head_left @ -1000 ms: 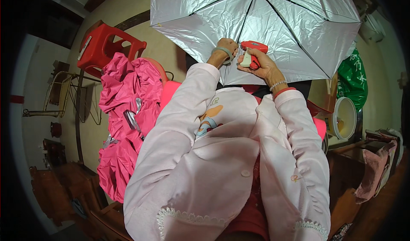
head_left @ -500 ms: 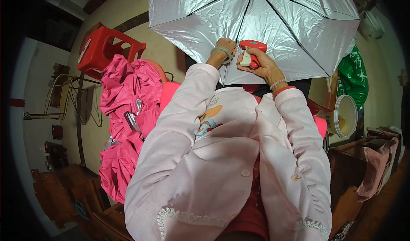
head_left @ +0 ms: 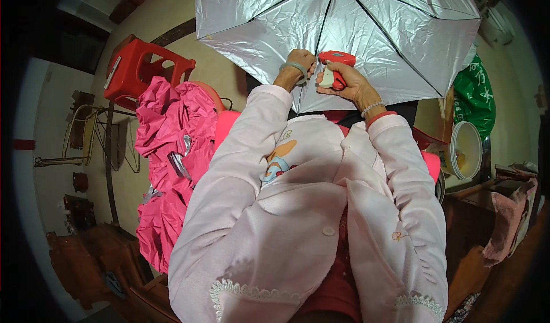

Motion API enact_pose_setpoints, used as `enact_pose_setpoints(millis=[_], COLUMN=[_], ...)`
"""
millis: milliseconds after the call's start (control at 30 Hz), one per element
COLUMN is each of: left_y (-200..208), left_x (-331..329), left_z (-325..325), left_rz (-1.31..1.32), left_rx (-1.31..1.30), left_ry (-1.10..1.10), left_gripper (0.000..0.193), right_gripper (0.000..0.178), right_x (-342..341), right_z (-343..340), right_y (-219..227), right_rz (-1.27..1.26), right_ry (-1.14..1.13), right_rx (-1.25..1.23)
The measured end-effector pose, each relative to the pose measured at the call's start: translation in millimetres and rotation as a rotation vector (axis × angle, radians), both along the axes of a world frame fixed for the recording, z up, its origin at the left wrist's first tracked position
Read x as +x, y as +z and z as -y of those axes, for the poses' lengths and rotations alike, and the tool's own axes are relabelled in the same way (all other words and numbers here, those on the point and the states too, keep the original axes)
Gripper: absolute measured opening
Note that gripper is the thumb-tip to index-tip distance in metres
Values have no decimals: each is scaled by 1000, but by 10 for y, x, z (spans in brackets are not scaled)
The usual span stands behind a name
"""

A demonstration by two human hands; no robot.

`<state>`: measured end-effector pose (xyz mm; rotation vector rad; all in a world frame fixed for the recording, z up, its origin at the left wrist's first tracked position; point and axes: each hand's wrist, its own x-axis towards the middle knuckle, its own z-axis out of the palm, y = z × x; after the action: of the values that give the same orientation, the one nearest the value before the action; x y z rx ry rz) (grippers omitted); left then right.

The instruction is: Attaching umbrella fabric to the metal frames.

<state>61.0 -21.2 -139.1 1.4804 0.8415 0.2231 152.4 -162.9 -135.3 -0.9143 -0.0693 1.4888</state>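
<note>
An opened umbrella with a silvery inner side and thin black ribs spreads out in front of me, its near edge over my lap. My left hand is closed at a rib near that edge, and the fingers seem to pinch the rib or the cloth beside it. Just right of it, my right hand grips a red and cream hand tool, whose exact kind I cannot make out. The tool's red head lies close to my left fingers, over the silvery cloth.
Crumpled pink cloth with silvery patches is heaped at my left. Beyond it stand a red plastic stool and a metal wire rack. On the right are a green plastic bag, a white bucket and a pink towel.
The whole view has shifted slightly. Both hands, the tool and the umbrella keep nearly the same places relative to each other.
</note>
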Motion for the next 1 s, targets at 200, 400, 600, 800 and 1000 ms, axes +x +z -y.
enact_pose_setpoints(millis=[200, 400, 600, 800, 1000], left_y=[-54, -81, -94, -214, -298], left_x=[23, 22, 39, 97, 118], left_z=[-11, -1, 19, -7, -57], left_rz=[33, 3, -48, -138, -147], left_rx=[93, 170, 225, 511, 690], left_ry=[-70, -54, -51, -65, -54], left_gripper=[16, 17, 20, 24, 24], right_gripper=[23, 24, 23, 26, 27], right_x=[55, 31, 8, -18, -13], right_z=[-47, -40, -19, 4, -9], right_y=[-14, -31, 8, 38, 26], right_rz=[-28, -6, 18, 20, 13], right_ry=[59, 45, 24, 9, 45], right_rx=[15, -9, -30, -5, 1])
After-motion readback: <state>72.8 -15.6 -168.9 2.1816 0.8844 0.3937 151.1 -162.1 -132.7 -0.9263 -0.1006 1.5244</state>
